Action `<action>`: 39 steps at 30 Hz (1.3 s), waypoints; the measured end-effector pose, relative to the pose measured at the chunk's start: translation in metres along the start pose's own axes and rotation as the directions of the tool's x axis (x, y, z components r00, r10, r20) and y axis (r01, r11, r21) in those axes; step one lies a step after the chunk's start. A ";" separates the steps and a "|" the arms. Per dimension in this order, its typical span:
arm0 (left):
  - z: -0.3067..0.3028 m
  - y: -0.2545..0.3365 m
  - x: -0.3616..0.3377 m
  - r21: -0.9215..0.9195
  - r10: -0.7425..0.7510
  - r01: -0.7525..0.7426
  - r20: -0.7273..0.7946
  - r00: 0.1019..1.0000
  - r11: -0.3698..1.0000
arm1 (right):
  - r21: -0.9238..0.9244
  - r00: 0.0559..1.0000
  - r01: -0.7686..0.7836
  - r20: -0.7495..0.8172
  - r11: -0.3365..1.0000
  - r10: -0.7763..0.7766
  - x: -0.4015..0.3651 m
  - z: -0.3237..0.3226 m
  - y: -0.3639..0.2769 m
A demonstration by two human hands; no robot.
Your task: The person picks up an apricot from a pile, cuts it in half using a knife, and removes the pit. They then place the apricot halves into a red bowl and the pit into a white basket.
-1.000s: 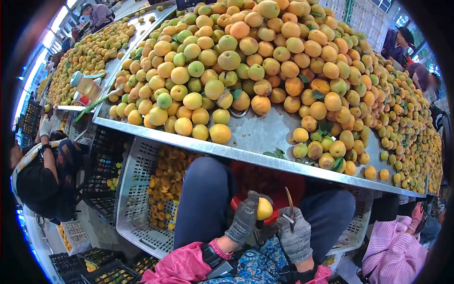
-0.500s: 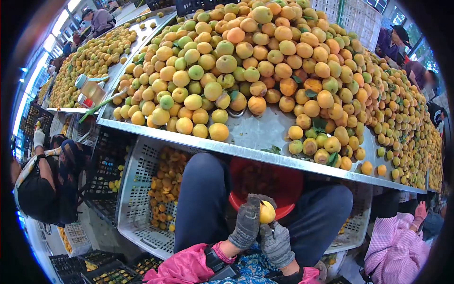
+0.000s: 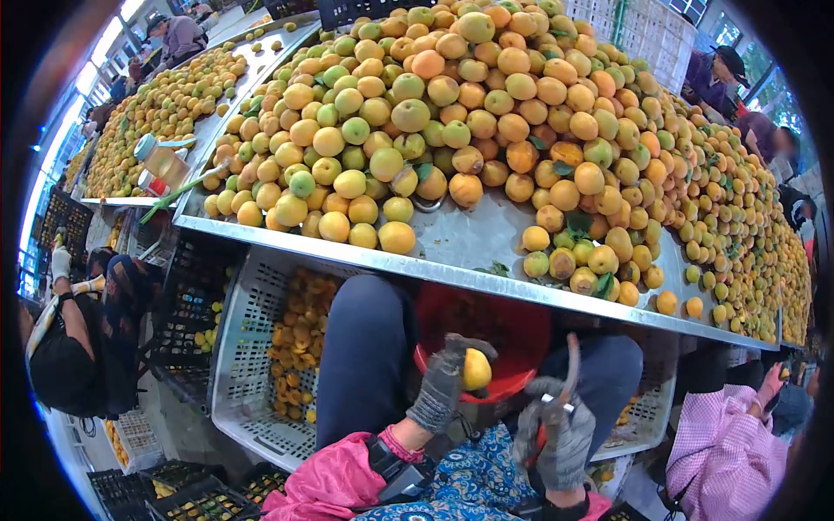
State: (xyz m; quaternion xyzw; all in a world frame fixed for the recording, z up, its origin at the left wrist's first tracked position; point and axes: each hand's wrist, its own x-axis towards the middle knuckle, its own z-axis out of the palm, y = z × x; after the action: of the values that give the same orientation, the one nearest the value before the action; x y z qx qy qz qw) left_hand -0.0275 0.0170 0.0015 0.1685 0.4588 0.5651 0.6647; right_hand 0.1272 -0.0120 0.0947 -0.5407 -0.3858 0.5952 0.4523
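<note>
My left hand (image 3: 441, 382), in a dirty grey knit glove, is closed round a yellow apricot (image 3: 476, 370) between my knees. Apart from it to the right, my gloved right hand (image 3: 558, 438) grips a small knife (image 3: 572, 369) with a thin curved blade pointing up and some red at its handle. Behind both hands stands a red basin (image 3: 512, 386) between my legs, its contents dark and partly hidden. A large heap of apricots (image 3: 469, 95) in yellow, orange and green covers much of the metal table (image 3: 460, 239) in front of me.
At my left a grey plastic crate (image 3: 228, 382) holds opened apricots; another crate (image 3: 662, 382) sits to the right. Black crates (image 3: 187, 304) stand farther left. A jar (image 3: 161, 161) rests on the left table. Other people sit on both sides, one in a pink checked top (image 3: 717, 443).
My hands have parted: the right has moved away to the right, its knife now showing upright. My left hand still holds the apricot, shifted slightly left and up.
</note>
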 end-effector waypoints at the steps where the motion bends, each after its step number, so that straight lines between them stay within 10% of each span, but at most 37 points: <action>1: 0.000 -0.015 0.002 0.100 0.072 -0.078 0.056 0.996 0.992 | 0.098 0.997 0.073 0.016 0.993 -0.074 0.008 0.004 -0.006; 3: 0.007 -0.014 -0.005 0.190 0.140 -0.161 0.118 0.983 0.969 | 0.126 0.985 0.168 -0.057 0.978 -0.162 0.023 0.014 -0.020; 5: 0.017 0.011 -0.026 0.129 -0.330 0.313 0.133 0.935 0.941 | 0.153 0.962 0.259 -0.123 0.954 -0.242 0.037 0.020 -0.027; 15: 0.018 0.038 -0.031 0.218 -0.283 0.260 0.082 0.955 0.941 | 0.327 0.948 0.290 -0.224 0.899 -0.225 0.079 0.051 -0.026; 19: 0.014 0.046 -0.035 0.124 -0.341 0.325 0.138 0.930 0.938 | 0.034 0.920 0.366 -0.163 0.930 -0.356 0.087 0.059 -0.023; 21: 0.001 0.029 -0.033 0.347 0.172 -0.230 0.188 0.967 0.909 | 0.233 0.964 0.262 -0.103 0.937 -0.244 0.081 0.075 -0.028; 24: -0.011 0.022 -0.034 0.543 0.486 -0.522 0.225 0.845 0.658 | 0.214 0.982 0.188 -0.019 0.959 -0.188 0.077 0.093 -0.025; 30: -0.050 0.067 -0.042 0.486 0.085 -0.247 0.331 0.940 0.838 | 0.068 0.983 0.101 0.147 0.993 -0.110 0.078 0.148 -0.034; 36: -0.078 0.098 -0.046 -0.078 0.152 -0.154 -0.034 0.988 0.985 | 0.190 0.939 -0.156 0.333 0.969 0.086 0.081 0.220 -0.028; 39: -0.103 0.130 -0.055 -0.015 0.256 -0.260 -0.117 0.960 0.966 | 0.251 0.908 -0.109 0.420 0.962 -0.006 0.075 0.258 -0.027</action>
State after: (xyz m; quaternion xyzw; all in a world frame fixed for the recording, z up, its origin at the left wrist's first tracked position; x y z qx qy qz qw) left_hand -0.1844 -0.0234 0.0672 0.1842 0.4613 0.6625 0.5607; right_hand -0.1263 0.0753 0.1282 -0.3448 -0.3743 0.7554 0.4127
